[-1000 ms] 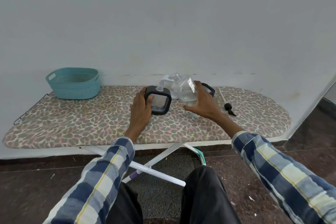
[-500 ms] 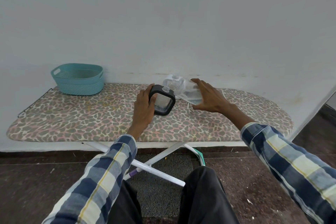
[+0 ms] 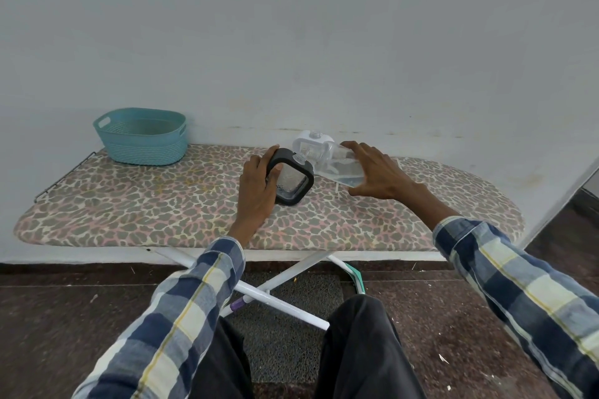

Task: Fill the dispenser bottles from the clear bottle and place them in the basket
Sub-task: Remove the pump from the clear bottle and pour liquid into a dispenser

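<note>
A black-framed dispenser bottle (image 3: 293,183) stands tilted on the ironing board (image 3: 155,207), gripped at its left side by my left hand (image 3: 257,191). My right hand (image 3: 376,173) holds the clear bottle (image 3: 337,168) tipped nearly flat, its mouth pointing left at the open neck on top of the black bottle. Some clear liquid lies in the tipped bottle. Behind them stands a white-framed dispenser bottle (image 3: 311,142) with an open neck. The teal basket (image 3: 142,136) sits at the board's far left, apart from both hands.
The board runs along a pale wall. A wire rest (image 3: 64,176) sticks out at its left end. White crossed legs (image 3: 275,282) and a dark mat lie below, near my knees. The right part of the board is partly hidden by my right arm.
My right hand has tipped the clear bottle from upright down to nearly flat, mouth toward the black bottle's neck. My left hand has tilted the black bottle slightly. The view shifted right and up.
</note>
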{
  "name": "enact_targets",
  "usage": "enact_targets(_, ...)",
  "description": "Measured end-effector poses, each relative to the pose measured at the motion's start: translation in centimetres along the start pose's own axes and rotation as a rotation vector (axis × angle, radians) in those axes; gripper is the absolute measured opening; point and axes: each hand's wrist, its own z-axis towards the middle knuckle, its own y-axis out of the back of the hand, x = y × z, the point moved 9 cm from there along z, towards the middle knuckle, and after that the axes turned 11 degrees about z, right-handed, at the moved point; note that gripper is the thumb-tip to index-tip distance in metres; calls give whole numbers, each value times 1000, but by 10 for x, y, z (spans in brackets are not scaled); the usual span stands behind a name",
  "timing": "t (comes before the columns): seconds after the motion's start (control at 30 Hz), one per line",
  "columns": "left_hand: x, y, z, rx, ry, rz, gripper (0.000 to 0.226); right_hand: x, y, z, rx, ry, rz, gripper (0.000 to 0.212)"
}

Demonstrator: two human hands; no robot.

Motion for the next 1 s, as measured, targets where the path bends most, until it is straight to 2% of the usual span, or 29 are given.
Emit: enact_targets(1.0, -2, 2, 0, -2, 1, -2, 51, 5, 16, 7, 18, -15, -130, 107)
